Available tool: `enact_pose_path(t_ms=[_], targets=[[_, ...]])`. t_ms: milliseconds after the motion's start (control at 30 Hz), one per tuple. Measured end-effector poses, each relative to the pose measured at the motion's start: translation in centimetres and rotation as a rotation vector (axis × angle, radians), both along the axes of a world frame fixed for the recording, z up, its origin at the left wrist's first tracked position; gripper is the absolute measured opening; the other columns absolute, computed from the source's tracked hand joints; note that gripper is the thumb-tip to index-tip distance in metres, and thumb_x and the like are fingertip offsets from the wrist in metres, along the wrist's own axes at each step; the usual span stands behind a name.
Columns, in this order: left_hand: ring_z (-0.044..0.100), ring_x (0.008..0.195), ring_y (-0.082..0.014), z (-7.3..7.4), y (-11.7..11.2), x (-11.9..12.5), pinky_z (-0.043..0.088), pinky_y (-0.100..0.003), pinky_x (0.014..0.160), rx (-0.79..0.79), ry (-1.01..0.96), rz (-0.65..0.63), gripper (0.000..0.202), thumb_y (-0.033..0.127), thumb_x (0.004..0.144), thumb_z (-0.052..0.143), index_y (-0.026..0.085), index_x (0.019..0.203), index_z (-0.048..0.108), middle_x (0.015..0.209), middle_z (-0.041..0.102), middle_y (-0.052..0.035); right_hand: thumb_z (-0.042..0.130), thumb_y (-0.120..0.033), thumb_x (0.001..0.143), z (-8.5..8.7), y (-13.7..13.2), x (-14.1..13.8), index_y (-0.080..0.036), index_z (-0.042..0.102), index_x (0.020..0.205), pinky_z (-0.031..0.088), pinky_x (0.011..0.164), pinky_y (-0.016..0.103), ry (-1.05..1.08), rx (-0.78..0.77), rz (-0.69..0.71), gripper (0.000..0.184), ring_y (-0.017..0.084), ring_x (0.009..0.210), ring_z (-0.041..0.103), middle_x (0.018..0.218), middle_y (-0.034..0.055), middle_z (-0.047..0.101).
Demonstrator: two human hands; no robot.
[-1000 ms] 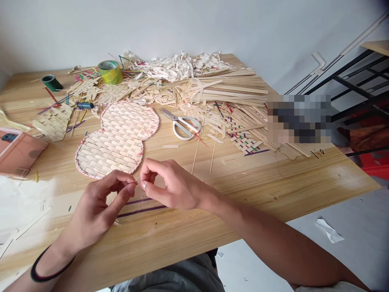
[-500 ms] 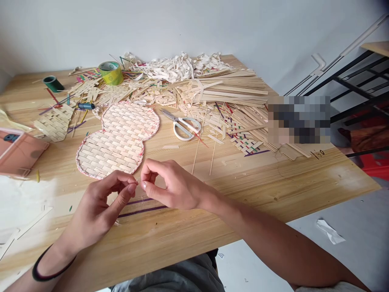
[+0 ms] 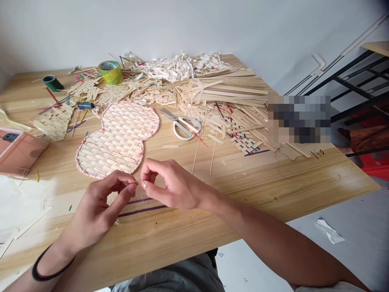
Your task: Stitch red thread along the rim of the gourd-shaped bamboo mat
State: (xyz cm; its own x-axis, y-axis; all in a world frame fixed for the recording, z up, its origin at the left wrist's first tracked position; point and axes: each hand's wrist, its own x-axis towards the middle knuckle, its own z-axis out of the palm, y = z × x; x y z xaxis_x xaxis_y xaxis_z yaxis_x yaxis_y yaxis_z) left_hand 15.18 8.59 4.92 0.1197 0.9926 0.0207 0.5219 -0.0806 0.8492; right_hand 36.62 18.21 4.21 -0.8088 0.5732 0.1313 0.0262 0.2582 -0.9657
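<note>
My left hand and my right hand meet just above the near part of the wooden table. Each hand pinches thumb against forefinger, and the fingertips nearly touch. Between them is something very thin, too small to name. Just beyond the hands lies a gourd-shaped woven mat with a pink edge. Two purple strips lie on the table under my hands.
White-handled scissors lie right of the mat. A heap of pale strips and slats covers the back of the table. A yellow-green tape roll, a dark green spool and a small woven piece sit at the back left. A pink box is at the left edge.
</note>
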Motion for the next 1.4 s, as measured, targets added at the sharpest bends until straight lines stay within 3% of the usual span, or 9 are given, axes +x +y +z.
enact_pose_path(t_ms=[1400], targets=[[0.065, 0.075, -0.0141, 0.03, 0.20, 0.10, 0.051, -0.023, 0.068, 0.005, 0.016, 0.008, 0.018, 0.036, 0.105, 0.061, 0.022, 0.100, 0.072, 0.084, 0.071, 0.0002, 0.062, -0.020, 0.097, -0.09, 0.04, -0.01, -0.020, 0.056, 0.090, 0.048, 0.074, 0.028, 0.017, 0.003, 0.007, 0.009, 0.014, 0.077, 0.060, 0.082, -0.0009, 0.065]])
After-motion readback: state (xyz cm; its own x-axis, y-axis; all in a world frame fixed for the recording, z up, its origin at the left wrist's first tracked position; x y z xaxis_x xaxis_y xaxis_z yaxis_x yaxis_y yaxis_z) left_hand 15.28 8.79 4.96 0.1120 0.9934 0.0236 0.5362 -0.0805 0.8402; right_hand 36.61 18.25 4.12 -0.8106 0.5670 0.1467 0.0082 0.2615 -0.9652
